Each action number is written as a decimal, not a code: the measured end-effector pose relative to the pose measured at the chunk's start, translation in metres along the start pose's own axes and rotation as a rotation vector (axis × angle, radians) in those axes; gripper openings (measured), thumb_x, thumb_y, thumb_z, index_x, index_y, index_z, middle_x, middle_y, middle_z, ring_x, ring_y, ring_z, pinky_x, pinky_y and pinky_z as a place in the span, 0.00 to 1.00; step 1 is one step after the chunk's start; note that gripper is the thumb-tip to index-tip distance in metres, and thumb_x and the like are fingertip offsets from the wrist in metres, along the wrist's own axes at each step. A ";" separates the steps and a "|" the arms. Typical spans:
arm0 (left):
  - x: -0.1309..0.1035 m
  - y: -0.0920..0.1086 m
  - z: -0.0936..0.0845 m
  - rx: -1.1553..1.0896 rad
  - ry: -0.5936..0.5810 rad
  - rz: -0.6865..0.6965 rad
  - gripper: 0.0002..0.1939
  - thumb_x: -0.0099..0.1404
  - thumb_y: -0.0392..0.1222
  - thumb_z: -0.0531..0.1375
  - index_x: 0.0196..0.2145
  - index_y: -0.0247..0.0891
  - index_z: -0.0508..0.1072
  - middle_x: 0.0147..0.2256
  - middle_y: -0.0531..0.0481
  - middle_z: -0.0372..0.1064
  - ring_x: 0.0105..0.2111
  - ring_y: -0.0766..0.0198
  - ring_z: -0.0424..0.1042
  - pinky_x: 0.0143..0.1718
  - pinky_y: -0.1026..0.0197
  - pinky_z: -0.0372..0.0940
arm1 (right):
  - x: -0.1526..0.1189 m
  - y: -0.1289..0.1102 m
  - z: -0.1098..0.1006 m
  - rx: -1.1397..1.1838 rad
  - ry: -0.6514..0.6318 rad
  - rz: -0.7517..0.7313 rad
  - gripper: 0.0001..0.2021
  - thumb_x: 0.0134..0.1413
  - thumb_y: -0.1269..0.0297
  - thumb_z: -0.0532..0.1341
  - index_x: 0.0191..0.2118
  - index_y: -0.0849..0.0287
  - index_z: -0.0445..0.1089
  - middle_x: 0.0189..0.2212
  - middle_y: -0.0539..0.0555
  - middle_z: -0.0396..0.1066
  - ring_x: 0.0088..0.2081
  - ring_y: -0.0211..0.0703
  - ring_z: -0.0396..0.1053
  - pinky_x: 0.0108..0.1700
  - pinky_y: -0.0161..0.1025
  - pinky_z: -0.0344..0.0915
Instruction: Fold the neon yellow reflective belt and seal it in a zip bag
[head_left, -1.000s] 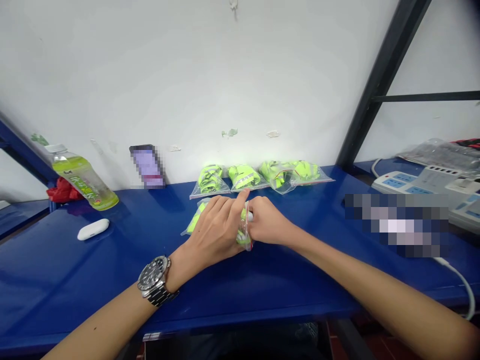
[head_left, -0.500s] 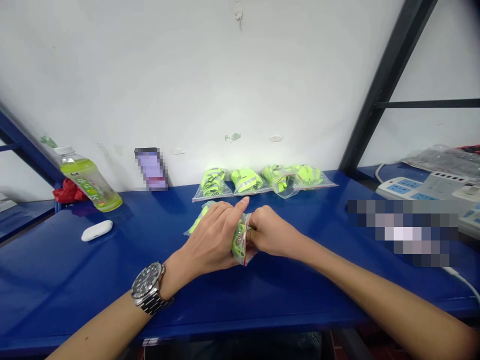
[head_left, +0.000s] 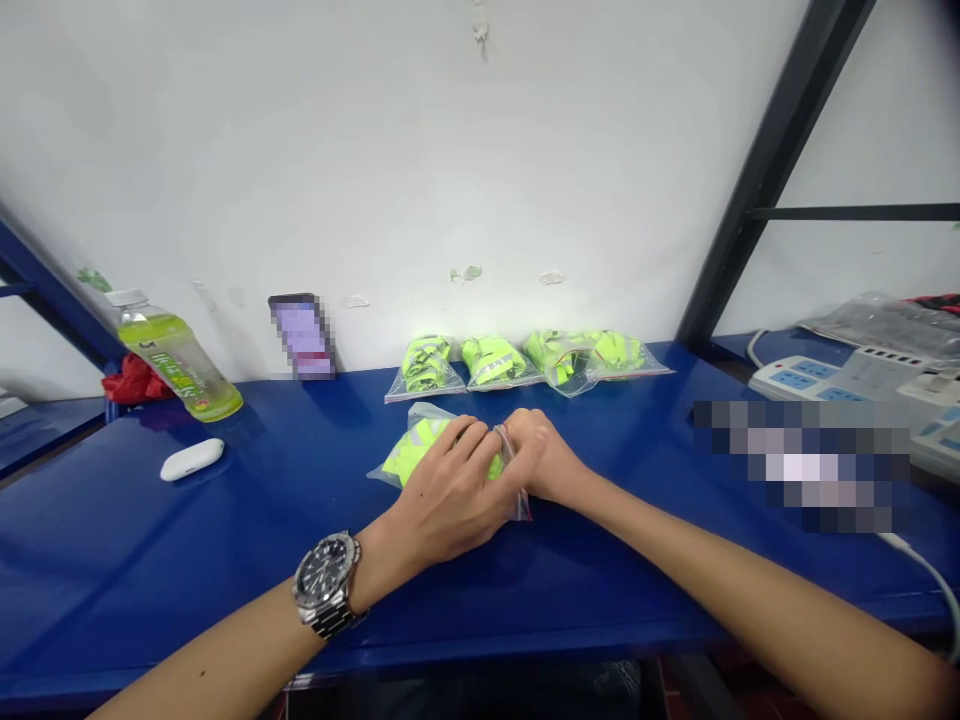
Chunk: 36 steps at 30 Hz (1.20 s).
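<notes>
Head camera view: nearest the wearer, a metal wristwatch (head_left: 326,572) with a dark dial sat on the left wrist, above the front part of a blue table (head_left: 495,610). Just beyond it, the left hand (head_left: 454,485) was closed over a clear bag (head_left: 411,455) of bright yellow-green material, its fingers bent and close together, its thumb reaching across the bag's open-looking end to the right hand (head_left: 551,455). The right hand was curled at that same end, touching the bag; its fingertips were hidden, so whether they pinched the plastic cannot be told. The bag lay near the middle of the table, its far corner showing past the left hand's fingers.

Off to the left lay a white case (head_left: 192,460). To the right, a pixelated dark object (head_left: 795,465) lay near a white cable (head_left: 926,570), with a white power strip (head_left: 810,376) behind it. Farther back on the left, a tilted bottle (head_left: 180,360) of yellow-green liquid stood beside something red (head_left: 135,382), and a phone (head_left: 304,337) leaned on the white wall (head_left: 450,150). Along the wall's foot, more filled clear bags (head_left: 495,362) lay in a row, the rightmost ones overlapping.
</notes>
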<state>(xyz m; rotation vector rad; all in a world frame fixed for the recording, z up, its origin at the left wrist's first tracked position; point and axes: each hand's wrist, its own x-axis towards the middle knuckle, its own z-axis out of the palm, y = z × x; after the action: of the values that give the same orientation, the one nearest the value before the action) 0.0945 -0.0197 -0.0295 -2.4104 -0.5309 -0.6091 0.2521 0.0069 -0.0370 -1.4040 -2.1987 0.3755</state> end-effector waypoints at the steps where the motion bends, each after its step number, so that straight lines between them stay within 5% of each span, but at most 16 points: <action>1: -0.001 -0.003 0.001 -0.032 0.018 -0.011 0.35 0.65 0.41 0.55 0.64 0.29 0.45 0.39 0.39 0.68 0.41 0.51 0.68 0.45 0.45 0.64 | -0.001 0.001 -0.008 0.063 -0.068 -0.068 0.10 0.41 0.76 0.60 0.17 0.60 0.61 0.16 0.49 0.62 0.21 0.35 0.59 0.25 0.35 0.50; 5: -0.010 -0.020 0.002 -0.167 0.111 -0.086 0.43 0.62 0.51 0.59 0.65 0.29 0.42 0.41 0.39 0.68 0.41 0.51 0.68 0.44 0.45 0.65 | -0.006 0.001 -0.039 0.579 -0.486 -0.264 0.03 0.49 0.72 0.59 0.30 0.62 0.71 0.27 0.51 0.74 0.29 0.39 0.70 0.31 0.34 0.63; 7: -0.014 -0.026 0.001 -0.224 0.163 -0.130 0.45 0.61 0.51 0.61 0.65 0.32 0.41 0.42 0.39 0.68 0.42 0.52 0.68 0.45 0.47 0.65 | -0.010 -0.002 -0.047 0.695 -0.524 -0.270 0.07 0.54 0.66 0.59 0.35 0.62 0.72 0.31 0.53 0.76 0.32 0.41 0.73 0.34 0.36 0.67; 11: -0.019 -0.030 -0.001 -0.254 0.219 -0.155 0.49 0.58 0.53 0.64 0.65 0.33 0.40 0.43 0.39 0.67 0.42 0.52 0.68 0.46 0.47 0.65 | -0.016 -0.009 -0.042 0.540 -0.318 -0.321 0.06 0.52 0.63 0.63 0.34 0.60 0.74 0.28 0.51 0.75 0.31 0.43 0.72 0.31 0.36 0.66; 16: -0.017 -0.024 0.001 -0.228 0.196 -0.058 0.44 0.61 0.49 0.61 0.65 0.31 0.42 0.42 0.39 0.68 0.42 0.52 0.68 0.46 0.45 0.65 | -0.015 -0.011 -0.015 0.129 -0.169 -0.464 0.07 0.51 0.77 0.58 0.29 0.61 0.73 0.26 0.53 0.74 0.27 0.38 0.68 0.29 0.33 0.58; 23: -0.015 -0.019 -0.002 -0.136 0.197 0.004 0.35 0.65 0.42 0.57 0.64 0.32 0.46 0.40 0.39 0.70 0.41 0.53 0.69 0.44 0.44 0.67 | -0.008 -0.010 0.014 -0.255 -0.079 -0.234 0.05 0.48 0.73 0.59 0.26 0.61 0.71 0.23 0.53 0.71 0.25 0.39 0.64 0.27 0.37 0.48; 31: -0.013 -0.013 0.009 -0.131 0.222 -0.075 0.38 0.62 0.39 0.59 0.63 0.29 0.45 0.41 0.38 0.69 0.42 0.53 0.68 0.46 0.45 0.65 | 0.005 -0.006 0.009 -0.303 -0.016 -0.095 0.09 0.53 0.71 0.56 0.25 0.61 0.70 0.22 0.55 0.72 0.23 0.40 0.65 0.25 0.38 0.48; 36: -0.012 -0.019 0.009 -0.138 0.287 -0.264 0.44 0.57 0.46 0.64 0.63 0.29 0.46 0.41 0.38 0.68 0.40 0.52 0.68 0.43 0.47 0.66 | -0.001 -0.001 -0.014 -0.039 0.175 -0.385 0.04 0.51 0.70 0.62 0.27 0.61 0.70 0.22 0.50 0.71 0.24 0.35 0.66 0.28 0.34 0.54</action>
<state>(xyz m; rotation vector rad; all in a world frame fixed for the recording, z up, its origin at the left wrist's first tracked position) 0.0777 -0.0024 -0.0335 -2.3386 -0.7069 -1.1190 0.2597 0.0054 -0.0248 -0.9588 -2.2718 0.0692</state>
